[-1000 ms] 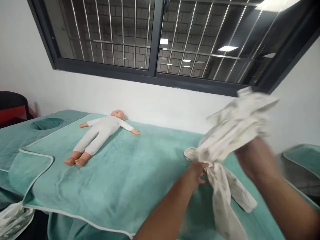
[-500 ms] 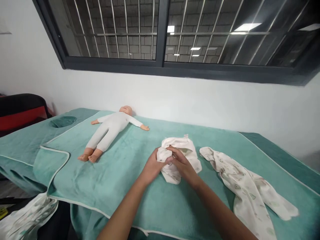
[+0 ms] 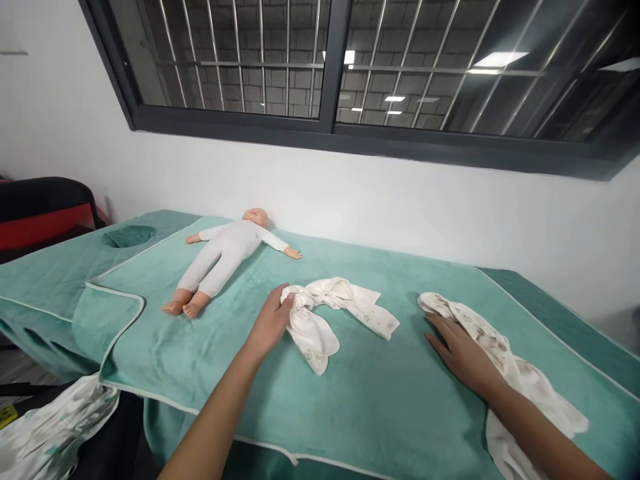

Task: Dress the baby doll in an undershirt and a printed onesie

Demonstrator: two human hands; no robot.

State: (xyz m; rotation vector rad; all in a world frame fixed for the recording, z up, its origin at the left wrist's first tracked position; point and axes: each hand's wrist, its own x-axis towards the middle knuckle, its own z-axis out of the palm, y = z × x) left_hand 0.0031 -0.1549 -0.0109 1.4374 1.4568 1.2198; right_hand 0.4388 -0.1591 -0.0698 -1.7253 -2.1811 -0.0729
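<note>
My left hand [image 3: 270,323] pinches one end of a crumpled white baby shirt [image 3: 316,333], which lies curved on the green blanket with small prints on its ends. Its fingertips are partly under the fabric. To the right, printed white baby pants [image 3: 530,380] lie stretched toward the front edge. My right hand [image 3: 460,357] rests palm down over their upper part, fingers extended, and its forearm covers some of the cloth. A baby doll [image 3: 225,250] in a pale grey-white bodysuit lies on its back at the left, arms spread, touched by neither hand.
The green blanket [image 3: 370,407] with pale piping covers the bed, which has a face hole [image 3: 130,235] at the far left. Another printed white cloth [image 3: 65,420] hangs low at the left front. Behind the bed are a white wall and a barred window; a red-black chair [image 3: 47,213] stands left.
The shirt and pants, earlier lifted in a bundle, now lie apart on the blanket. My right hand has left the shirt and moved right onto the pants; my left hand shifted left with the shirt.
</note>
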